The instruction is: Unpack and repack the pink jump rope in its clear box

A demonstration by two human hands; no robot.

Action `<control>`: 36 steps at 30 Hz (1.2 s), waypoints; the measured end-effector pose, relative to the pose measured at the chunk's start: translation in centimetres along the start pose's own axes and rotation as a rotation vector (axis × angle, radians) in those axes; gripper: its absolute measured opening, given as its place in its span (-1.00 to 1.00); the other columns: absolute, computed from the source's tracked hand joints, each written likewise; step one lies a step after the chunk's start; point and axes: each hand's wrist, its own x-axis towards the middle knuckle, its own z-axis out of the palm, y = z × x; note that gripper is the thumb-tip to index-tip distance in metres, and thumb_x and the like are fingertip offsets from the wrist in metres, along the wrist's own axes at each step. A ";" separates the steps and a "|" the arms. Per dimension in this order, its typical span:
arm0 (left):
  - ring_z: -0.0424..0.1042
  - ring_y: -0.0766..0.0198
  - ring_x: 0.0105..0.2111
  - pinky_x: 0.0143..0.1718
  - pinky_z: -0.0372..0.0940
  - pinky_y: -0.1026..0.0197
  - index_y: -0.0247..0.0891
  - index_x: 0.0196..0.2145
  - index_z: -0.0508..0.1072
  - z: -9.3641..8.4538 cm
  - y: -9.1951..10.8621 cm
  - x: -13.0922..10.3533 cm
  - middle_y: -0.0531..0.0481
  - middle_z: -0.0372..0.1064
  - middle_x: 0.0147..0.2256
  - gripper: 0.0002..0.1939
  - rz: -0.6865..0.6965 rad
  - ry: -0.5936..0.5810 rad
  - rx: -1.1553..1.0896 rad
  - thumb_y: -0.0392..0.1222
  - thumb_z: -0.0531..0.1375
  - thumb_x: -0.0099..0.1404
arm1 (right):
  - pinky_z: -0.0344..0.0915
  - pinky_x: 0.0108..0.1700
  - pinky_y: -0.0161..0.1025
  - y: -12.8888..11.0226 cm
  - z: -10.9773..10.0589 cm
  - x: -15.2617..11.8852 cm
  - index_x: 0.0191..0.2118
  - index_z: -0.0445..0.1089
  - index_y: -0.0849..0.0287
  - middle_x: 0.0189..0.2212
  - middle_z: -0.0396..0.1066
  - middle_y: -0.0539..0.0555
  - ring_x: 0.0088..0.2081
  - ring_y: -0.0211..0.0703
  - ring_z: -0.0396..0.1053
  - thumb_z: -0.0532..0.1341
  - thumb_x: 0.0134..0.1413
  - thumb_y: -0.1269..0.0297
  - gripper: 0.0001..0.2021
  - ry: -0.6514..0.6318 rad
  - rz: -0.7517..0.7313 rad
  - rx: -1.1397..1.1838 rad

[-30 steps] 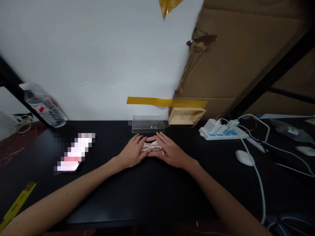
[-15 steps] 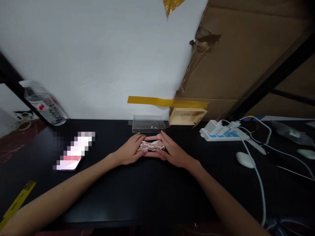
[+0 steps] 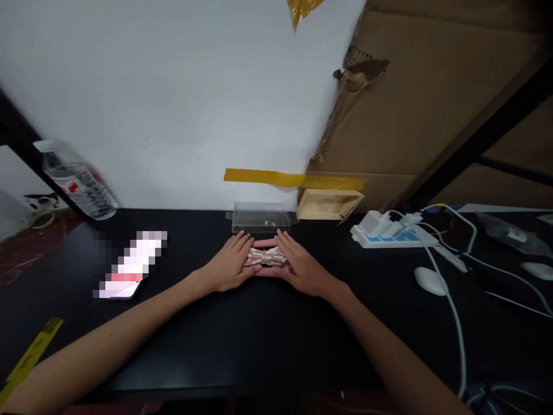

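Note:
Between my hands lies a bundle of small pink and white pieces (image 3: pixel 266 256), bordered at front and back by pink strips (image 3: pixel 264 243). My left hand (image 3: pixel 231 262) rests over the left end, fingers together on the far edge and thumb on the near edge. Over the right end my right hand (image 3: pixel 305 265) is placed in the same way. Both hands grip the bundle from its sides, close to the black table. Palms and the ends of the bundle are hidden. Just behind the fingertips is a clear plastic tray (image 3: pixel 261 221).
A light wooden box (image 3: pixel 329 205) stands behind on the right. Farther right are a power strip (image 3: pixel 389 236) with cables and a white mouse (image 3: pixel 430 281). A phone (image 3: pixel 133 268) lies left, with a water bottle (image 3: pixel 80 184) leaning behind it.
Both hands have moved slightly inward over the bundle, so a little less of it shows. The right hand's fingers have shifted left. Everything else stays in place.

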 end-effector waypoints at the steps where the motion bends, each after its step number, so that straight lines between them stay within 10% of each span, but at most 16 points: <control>1: -0.12 -0.11 0.37 0.31 -0.04 -0.14 -0.45 0.33 0.05 0.0 -0.1 0.0 -0.37 0.01 0.33 -0.26 0.004 -0.007 0.002 0.22 -0.08 0.46 | -0.09 0.38 0.20 0.0 0.0 0.0 0.45 -0.18 0.21 0.44 -0.22 0.28 0.44 0.15 -0.26 0.03 0.29 -0.19 -0.18 -0.001 -0.001 0.002; 36: -0.03 -0.12 0.35 0.32 -0.02 -0.09 -0.50 0.34 0.04 -0.5 -0.6 0.1 -0.41 -0.01 0.33 -0.08 0.044 -0.085 -0.027 0.38 -0.01 0.36 | -0.01 0.36 0.18 -0.5 -0.9 -0.3 0.44 -0.17 0.20 0.44 -0.20 0.30 0.42 0.17 -0.14 0.06 0.28 -0.14 -0.20 -0.056 0.031 -0.024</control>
